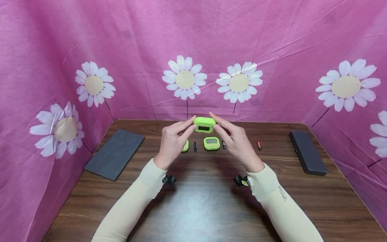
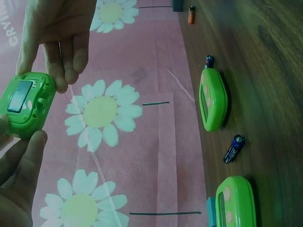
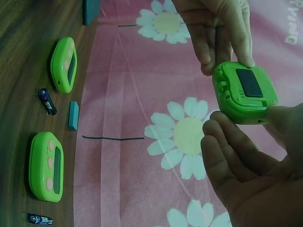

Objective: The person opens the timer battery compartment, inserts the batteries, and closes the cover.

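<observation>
A lime-green, rounded plastic device (image 1: 204, 121) is held up in mid-air above the far part of the dark brown wood-grain table (image 1: 193, 201), between both hands. A dark rectangular panel (image 3: 249, 82) on one of its faces is shown in both wrist views. Its left end is pinched between thumb and fingers by the left hand (image 1: 173, 143), and its right end is gripped likewise by the right hand (image 1: 237, 143), so neither hand is free.

The step in hand seems to be a close handling or inspection of the device. For this, the rim is best pinched lightly from both ends, with the panel left uncovered by the thumbs and even pressure given by each side, so that the smooth casing is not allowed to twist or slip. The notched edge should be left unpressed, since small parts there could be caught by a fingertip.

Below, a matching green device with a grey screen and pink buttons (image 1: 211, 143) is seen on the table, with a dark blue cylindrical battery (image 1: 195, 146) lying to its left. A red cylindrical battery (image 1: 259, 146) is placed farther right, well apart from the hands.
</observation>
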`<state>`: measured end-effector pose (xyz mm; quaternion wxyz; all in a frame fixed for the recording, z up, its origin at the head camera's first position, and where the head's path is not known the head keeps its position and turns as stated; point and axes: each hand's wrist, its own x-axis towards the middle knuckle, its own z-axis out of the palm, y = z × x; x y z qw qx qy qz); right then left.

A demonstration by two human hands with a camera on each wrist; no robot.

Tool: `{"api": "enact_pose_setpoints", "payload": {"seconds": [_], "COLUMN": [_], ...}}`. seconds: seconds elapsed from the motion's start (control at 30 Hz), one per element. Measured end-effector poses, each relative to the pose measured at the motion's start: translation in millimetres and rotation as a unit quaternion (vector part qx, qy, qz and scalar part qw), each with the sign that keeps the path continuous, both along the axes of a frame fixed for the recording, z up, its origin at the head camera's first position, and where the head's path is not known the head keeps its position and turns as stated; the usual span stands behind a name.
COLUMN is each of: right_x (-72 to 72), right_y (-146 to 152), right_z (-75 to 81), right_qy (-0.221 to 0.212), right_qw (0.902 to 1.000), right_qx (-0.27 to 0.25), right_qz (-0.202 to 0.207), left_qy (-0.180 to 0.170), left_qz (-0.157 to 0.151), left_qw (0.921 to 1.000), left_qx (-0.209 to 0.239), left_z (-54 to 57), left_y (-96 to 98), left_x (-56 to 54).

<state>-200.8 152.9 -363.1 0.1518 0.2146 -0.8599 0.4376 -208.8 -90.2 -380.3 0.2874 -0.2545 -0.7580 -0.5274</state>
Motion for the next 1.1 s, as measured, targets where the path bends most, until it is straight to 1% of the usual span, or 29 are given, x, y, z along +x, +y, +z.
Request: {"api": "enact_pose_setpoints", "payload": {"seconds": [0.2,0.4,0.57,0.73,0.83,0.9,0.97,1.1], "right_x": [1.0,0.7,-0.5,-1.0,-1.5,-2.0,-2.4,-2.4], "right_y": [-1.4,-0.9,-0.5,0.6,2.2,3.5,5.4,9.0], "right_z": [-1.2,-0.5,0.6,2.2,3.5,4.6,5.9,8.9], "right_qy": [0.017,0.000,-0.018,-0.034,-0.060,-0.091,-0.127,-0.189], "right_qw": [0.9998,0.9994,0.9982,0.9970,0.9948,0.9908,0.9839,0.9669], "right_qx": [-0.007,-0.034,-0.049,-0.060,-0.072,-0.089,-0.112,-0.152], "right_qz": [-0.003,0.008,0.028,0.036,0.039,0.046,0.056,0.078], "left_qy": [-0.002,-0.008,-0.037,-0.069,-0.072,-0.069,-0.070,-0.079], "left_qz": [0.016,0.021,0.012,-0.028,-0.043,-0.044,-0.047,-0.060], "left_qw": [0.9998,0.9997,0.9992,0.9971,0.9956,0.9951,0.9946,0.9939], "left_qx": [-0.013,-0.003,0.004,-0.014,-0.041,-0.055,-0.061,-0.049], "left_z": [-0.5,0.3,2.6,5.1,6.9,7.7,8.1,8.1], "left_y": [1.1,1.8,-0.2,-3.2,-4.9,-5.9,-6.3,-6.7], "left_x": [0.5,0.4,0.9,2.3,3.4,4.2,4.6,5.1]}}
